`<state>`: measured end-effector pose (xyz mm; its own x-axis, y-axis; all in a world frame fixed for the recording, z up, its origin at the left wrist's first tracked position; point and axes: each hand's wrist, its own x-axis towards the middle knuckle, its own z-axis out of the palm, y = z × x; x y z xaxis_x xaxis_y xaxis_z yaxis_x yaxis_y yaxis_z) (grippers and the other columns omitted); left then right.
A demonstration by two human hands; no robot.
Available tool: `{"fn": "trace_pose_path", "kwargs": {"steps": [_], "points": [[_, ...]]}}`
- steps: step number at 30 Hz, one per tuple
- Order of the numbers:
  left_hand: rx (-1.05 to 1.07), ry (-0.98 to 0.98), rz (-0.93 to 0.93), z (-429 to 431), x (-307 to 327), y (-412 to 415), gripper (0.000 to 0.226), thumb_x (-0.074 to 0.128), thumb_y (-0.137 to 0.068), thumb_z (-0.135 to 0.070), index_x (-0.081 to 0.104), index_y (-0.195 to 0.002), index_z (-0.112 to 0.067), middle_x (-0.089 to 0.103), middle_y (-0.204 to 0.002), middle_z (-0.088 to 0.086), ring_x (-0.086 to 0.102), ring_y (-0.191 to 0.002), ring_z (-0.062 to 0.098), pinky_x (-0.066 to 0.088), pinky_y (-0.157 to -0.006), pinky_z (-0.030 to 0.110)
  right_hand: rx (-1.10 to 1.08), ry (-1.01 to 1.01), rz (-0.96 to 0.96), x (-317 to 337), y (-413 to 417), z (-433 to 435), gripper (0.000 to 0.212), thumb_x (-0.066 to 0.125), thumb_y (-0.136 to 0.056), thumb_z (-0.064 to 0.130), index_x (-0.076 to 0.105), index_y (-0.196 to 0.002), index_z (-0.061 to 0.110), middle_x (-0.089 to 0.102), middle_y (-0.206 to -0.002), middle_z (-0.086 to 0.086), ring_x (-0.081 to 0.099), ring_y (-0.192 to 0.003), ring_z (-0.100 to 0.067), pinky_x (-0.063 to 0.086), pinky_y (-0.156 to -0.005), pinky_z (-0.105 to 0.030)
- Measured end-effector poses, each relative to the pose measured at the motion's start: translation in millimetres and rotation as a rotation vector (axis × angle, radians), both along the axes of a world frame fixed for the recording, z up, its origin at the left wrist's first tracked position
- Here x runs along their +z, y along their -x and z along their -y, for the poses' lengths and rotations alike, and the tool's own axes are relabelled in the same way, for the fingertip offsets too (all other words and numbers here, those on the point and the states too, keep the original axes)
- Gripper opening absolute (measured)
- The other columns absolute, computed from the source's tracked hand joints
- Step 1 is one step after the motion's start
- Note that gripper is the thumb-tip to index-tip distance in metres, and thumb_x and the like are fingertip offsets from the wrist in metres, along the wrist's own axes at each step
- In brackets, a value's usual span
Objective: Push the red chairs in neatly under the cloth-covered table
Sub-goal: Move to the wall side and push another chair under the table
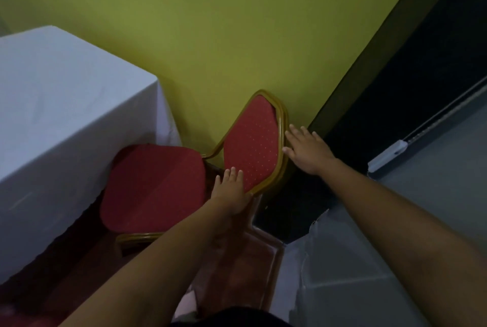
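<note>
While left hand [228, 191] lies flat on near edge of chair [251, 142] back, right hand [307, 149], also flat, presses far edge. Seat sits just beside table [66, 105].

1 chair [253, 147], 1 table [52, 102], 2 hands: L hand [230, 191], R hand [308, 150]

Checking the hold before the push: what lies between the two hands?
The red chair's backrest, seen in the head view: the left hand rests on its padded front, and the right hand touches its gold frame from the outer side.
</note>
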<state>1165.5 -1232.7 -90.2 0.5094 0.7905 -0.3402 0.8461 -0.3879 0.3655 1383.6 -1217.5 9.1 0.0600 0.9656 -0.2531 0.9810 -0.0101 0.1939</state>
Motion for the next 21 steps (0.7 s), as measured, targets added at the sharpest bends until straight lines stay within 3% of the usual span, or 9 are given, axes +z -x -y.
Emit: {"fn": "trace_pose_path", "kwargs": {"steps": [16, 21], "points": [[0.153, -0.003, 0.182, -48, 5, -96, 0.097, 0.036, -0.088, -0.070, -0.004, -0.154, -0.011, -0.004, -0.161, 0.011, -0.006, -0.148, 0.025, -0.002, -0.118, 0.044, 0.192, -0.053, -0.083, -5, -48, -137, 0.062, 0.019, -0.103, 0.049, 0.011, -0.154, 0.016, 0.002, -0.163, -0.004, 0.002, -0.149, -0.027, 0.006, -0.120, -0.047], [0.217, -0.031, 0.242, -64, 10, -136, 0.103, 0.043, -0.087, -0.065, -0.011, -0.152, -0.007, -0.007, -0.161, 0.009, -0.008, -0.148, 0.024, -0.002, -0.120, 0.045, 0.258, -0.062, -0.148, -12, -62, -159, 0.059, 0.019, -0.103, 0.047, 0.014, -0.154, 0.017, 0.007, -0.163, -0.004, 0.005, -0.149, -0.025, 0.006, -0.119, -0.045]]}}
